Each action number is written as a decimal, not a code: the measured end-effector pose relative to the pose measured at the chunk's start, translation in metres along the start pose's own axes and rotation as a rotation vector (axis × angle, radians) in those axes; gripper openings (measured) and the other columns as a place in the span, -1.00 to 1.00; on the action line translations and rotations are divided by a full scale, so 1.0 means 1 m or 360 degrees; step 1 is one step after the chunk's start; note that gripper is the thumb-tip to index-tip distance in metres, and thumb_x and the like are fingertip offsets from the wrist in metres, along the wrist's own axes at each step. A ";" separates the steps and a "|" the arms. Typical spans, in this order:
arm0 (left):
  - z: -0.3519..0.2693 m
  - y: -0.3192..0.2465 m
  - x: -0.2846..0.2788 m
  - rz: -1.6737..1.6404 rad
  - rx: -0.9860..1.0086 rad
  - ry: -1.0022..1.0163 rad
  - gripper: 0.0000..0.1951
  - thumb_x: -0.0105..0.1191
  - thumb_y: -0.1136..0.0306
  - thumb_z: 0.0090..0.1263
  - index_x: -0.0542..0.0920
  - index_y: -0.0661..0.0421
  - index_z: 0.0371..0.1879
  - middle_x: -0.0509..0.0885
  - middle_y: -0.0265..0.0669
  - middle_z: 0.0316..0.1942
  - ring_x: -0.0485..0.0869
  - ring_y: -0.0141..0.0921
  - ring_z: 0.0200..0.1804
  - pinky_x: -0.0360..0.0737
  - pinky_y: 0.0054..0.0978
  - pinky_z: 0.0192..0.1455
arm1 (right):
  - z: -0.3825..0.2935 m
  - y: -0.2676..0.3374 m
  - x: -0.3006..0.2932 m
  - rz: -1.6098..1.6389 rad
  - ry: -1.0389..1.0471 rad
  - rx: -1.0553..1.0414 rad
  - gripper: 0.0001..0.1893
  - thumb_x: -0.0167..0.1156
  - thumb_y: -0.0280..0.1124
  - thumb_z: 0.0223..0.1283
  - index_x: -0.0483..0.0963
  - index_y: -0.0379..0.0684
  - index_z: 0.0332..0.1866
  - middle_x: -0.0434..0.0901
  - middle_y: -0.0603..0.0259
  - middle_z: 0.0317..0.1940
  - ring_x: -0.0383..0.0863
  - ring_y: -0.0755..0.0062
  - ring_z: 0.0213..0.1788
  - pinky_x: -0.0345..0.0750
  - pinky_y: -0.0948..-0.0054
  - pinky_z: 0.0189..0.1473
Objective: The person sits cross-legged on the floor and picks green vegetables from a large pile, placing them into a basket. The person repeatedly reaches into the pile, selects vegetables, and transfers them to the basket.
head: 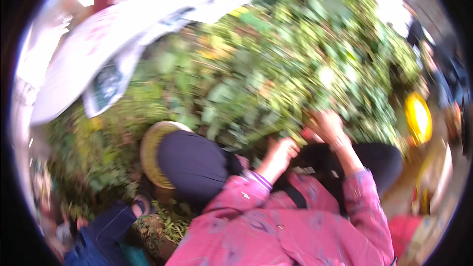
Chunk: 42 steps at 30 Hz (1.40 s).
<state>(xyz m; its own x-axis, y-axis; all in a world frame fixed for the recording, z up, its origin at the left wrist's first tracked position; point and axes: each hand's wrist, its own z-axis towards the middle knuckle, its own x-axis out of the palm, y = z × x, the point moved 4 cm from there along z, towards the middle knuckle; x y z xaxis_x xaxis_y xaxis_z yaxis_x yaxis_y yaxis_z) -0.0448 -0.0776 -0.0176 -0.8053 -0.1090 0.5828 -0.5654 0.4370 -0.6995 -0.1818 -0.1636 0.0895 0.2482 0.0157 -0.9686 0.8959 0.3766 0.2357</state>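
A large heap of cut leafy green plants (236, 92) with thin stems lies before me, blurred by motion. At its near edge, above my lap, my left hand (279, 157) has its fingers curled at a small yellow-green plant piece (301, 139). My right hand (327, 127) reaches a little farther into the leaves, with its fingertips hidden among stems. Just under the right hand shows a small red thing (308, 134), too blurred to name. Both hands are close together, between my knees.
Beside my left knee stands a round yellow container (153, 155). A printed white sheet (81, 62) hangs over the heap's far left. A person's dark blue sleeve (111, 225) shows lower left. At right are a round yellow object (418, 118) and other people (439, 77).
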 end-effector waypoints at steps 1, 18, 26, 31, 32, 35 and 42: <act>-0.007 -0.004 0.005 -0.0256 -0.0087 0.0080 -0.87 -0.11 0.50 0.15 0.54 0.20 -0.56 0.55 -0.25 -0.63 0.47 -0.49 -0.63 0.34 -0.65 -0.61 | -0.002 0.001 0.007 0.0132 0.0072 0.0107 -0.73 0.21 -0.13 0.00 0.55 -0.14 -0.50 0.52 0.04 -0.63 0.55 0.04 -0.54 0.45 0.16 -0.49; -0.086 -0.067 0.022 -0.0666 -0.0020 0.0493 -0.75 0.06 0.29 0.33 0.53 0.13 -0.07 0.56 -0.47 -0.39 0.40 -0.67 -0.55 0.29 -0.80 -0.63 | -0.014 -0.018 -0.077 0.1140 -0.0839 -0.0048 -0.79 0.26 -0.61 -0.13 0.47 -0.33 -0.31 0.45 0.27 -0.65 0.40 0.56 -0.60 0.36 0.51 -0.53; -0.176 -0.214 -0.015 -0.0743 0.0883 0.0267 -0.77 0.06 0.34 0.31 0.54 0.18 -0.12 0.58 -0.40 -0.43 0.40 -0.66 -0.62 0.27 -0.81 -0.69 | -0.061 -0.140 -0.175 0.0767 -0.1306 0.0072 -0.87 0.05 -0.52 0.18 0.46 -0.28 -0.20 0.41 0.45 -0.57 0.31 0.65 -0.54 0.29 0.64 -0.49; -0.213 -0.251 -0.085 -0.0762 0.1284 -0.0081 -0.80 0.07 0.34 0.31 0.56 0.15 -0.16 0.61 -0.36 -0.43 0.47 -0.63 -0.60 0.34 -0.79 -0.72 | -0.128 -0.244 -0.169 0.0715 -0.1523 0.0517 -0.77 0.04 -0.42 0.19 0.47 -0.27 -0.09 0.42 0.40 -0.53 0.33 0.58 -0.52 0.31 0.58 -0.46; -0.218 -0.250 -0.098 -0.0754 0.1323 -0.0186 -0.82 0.05 0.35 0.32 0.56 0.16 -0.18 0.58 -0.36 -0.43 0.45 -0.62 -0.59 0.32 -0.77 -0.71 | -0.144 -0.267 -0.162 0.0706 -0.1536 0.0604 -0.75 0.06 -0.39 0.18 0.47 -0.28 -0.08 0.44 0.38 -0.51 0.33 0.57 -0.51 0.32 0.57 -0.45; -0.226 -0.238 -0.138 -0.0646 0.1310 -0.0506 -0.84 0.03 0.33 0.35 0.55 0.15 -0.24 0.54 -0.38 -0.45 0.41 -0.59 -0.59 0.27 -0.71 -0.72 | -0.187 -0.328 -0.146 0.0644 -0.1509 0.0860 -0.70 0.09 -0.31 0.17 0.49 -0.29 -0.07 0.50 0.33 -0.46 0.36 0.54 -0.49 0.34 0.54 -0.42; -0.222 -0.197 -0.212 -0.0635 0.1069 -0.1014 -0.80 -0.01 0.17 0.37 0.44 0.00 -0.42 0.44 -0.45 -0.59 0.35 -0.54 -0.66 0.20 -0.64 -0.70 | -0.230 -0.416 -0.145 0.0473 -0.1106 0.1097 -0.57 0.18 -0.11 0.13 0.56 -0.32 -0.11 0.61 0.23 -0.38 0.42 0.47 -0.45 0.38 0.46 -0.36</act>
<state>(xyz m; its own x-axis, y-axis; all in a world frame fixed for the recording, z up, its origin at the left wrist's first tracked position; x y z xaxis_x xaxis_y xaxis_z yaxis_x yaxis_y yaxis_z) 0.2773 0.0578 0.0882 -0.3694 -0.6805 0.6328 -0.6395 -0.3079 -0.7044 -0.6749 -0.1099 0.1133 0.4571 -0.6017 -0.6550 0.7259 -0.1731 0.6657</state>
